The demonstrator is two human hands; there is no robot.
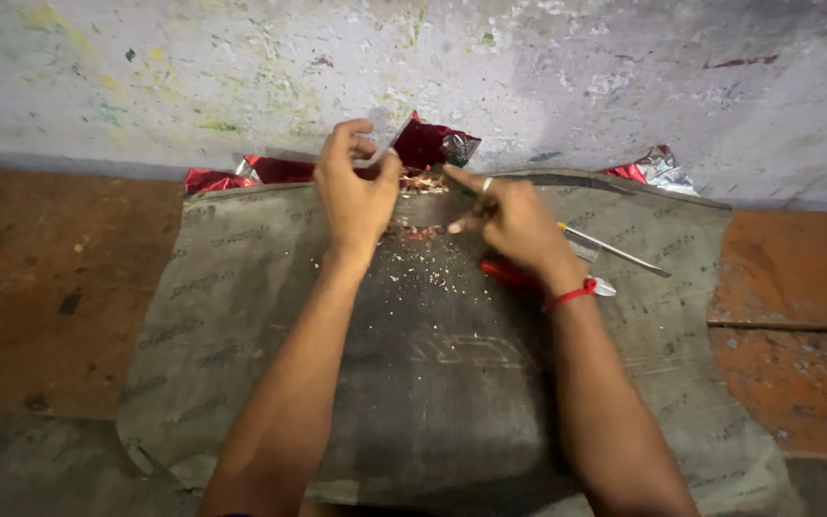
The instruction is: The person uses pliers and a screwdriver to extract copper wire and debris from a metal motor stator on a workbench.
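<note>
Against wall, on grey mat [241,316]: left hand [356,191] pinching foil strip [390,144], right hand [514,225] gripping thin tool [614,251]; shavings [423,263] already scattered, red foil [428,144] remaining.

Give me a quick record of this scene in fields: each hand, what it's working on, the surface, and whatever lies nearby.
left hand: pinches a small pale strip
right hand: grips a thin tool, tip toward the left hand
surface: grey mat on a reddish floor
debris: small flakes on the mat
nearby: red foil wrappers by the wall; metal rod; red-handled tool
</note>
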